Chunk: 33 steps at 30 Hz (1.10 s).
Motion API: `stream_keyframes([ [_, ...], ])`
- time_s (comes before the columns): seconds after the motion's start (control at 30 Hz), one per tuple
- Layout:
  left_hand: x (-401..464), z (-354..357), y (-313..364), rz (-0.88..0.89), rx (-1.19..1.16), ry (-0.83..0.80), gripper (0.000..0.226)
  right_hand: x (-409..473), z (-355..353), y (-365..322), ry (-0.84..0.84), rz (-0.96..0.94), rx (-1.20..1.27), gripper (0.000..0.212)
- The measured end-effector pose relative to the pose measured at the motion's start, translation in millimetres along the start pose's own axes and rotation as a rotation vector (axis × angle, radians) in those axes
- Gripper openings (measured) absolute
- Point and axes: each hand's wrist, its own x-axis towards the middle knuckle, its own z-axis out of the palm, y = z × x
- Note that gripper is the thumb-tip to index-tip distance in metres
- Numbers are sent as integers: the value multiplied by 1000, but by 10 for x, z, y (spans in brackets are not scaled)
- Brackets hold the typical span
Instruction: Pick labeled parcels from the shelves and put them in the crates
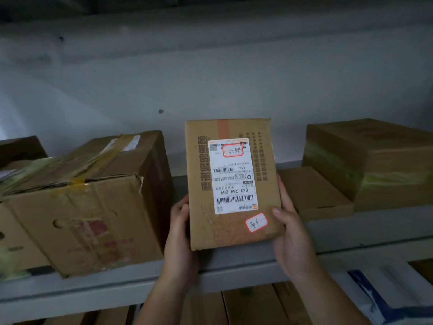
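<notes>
Both hands clasp one parcel point(233, 184) by its lower sides, the left hand point(179, 233) curled round its left edge and the right hand point(289, 228) round its right, thumb on the face just beside the small red-edged sticker point(256, 222). Held between them, it stands tilted over the shelf point(234, 268) edge, shipping label point(232, 175) facing the person. This looks like the pick step; next it must be drawn clear and carried to a crate, none in view.

Left of the upright brown cardboard parcel point(232, 184), the big taped brown carton point(86, 202) blurs at the frame edge; the parcel's white label point(232, 175) small print is unreadable.
</notes>
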Motion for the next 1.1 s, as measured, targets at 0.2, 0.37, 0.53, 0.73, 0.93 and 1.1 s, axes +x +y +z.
stream_keyframes([
  [0.2,-21,-2,-11,-22,13,1,43,-14,16,-4,34,23,-11,60],
  [0.37,-3,-28,-16,2,24,-29,28,-25,50,-37,66,35,-35,65],
  [0.53,-15,-58,4,-28,-3,-89,30,-64,159,-75,129,32,-53,60],
  [0.73,1,-156,13,-5,-153,-220,48,-364,309,-122,191,-49,-87,67],
  [0.93,-244,-75,5,-11,-183,-414,46,-869,218,-316,240,-163,-200,70],
  [1.1,-714,291,-7,-17,-137,-508,44,-1284,-91,-702,293,-219,-245,67],
])
